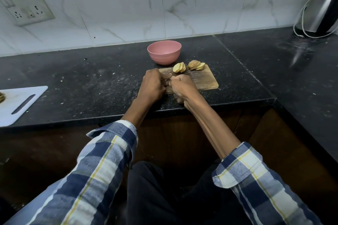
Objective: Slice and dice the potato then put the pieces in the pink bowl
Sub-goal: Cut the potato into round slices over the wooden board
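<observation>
Two fanned groups of potato slices (179, 67) (196, 65) lie at the far edge of a wooden cutting board (206, 80). Just behind the board stands the pink bowl (164, 52), with nothing visible inside it. My left hand (152, 86) and my right hand (182, 86) are side by side over the board's near left corner, knuckles up and fingers curled under. They almost touch. Whatever lies under or inside them is hidden, and no knife shows.
The black stone counter (91, 86) is dusted with crumbs. A white plastic cutting board (18, 104) lies at the left edge. A steel kettle (321, 11) with its cord stands at the back right. A wall socket (25, 7) is at the upper left.
</observation>
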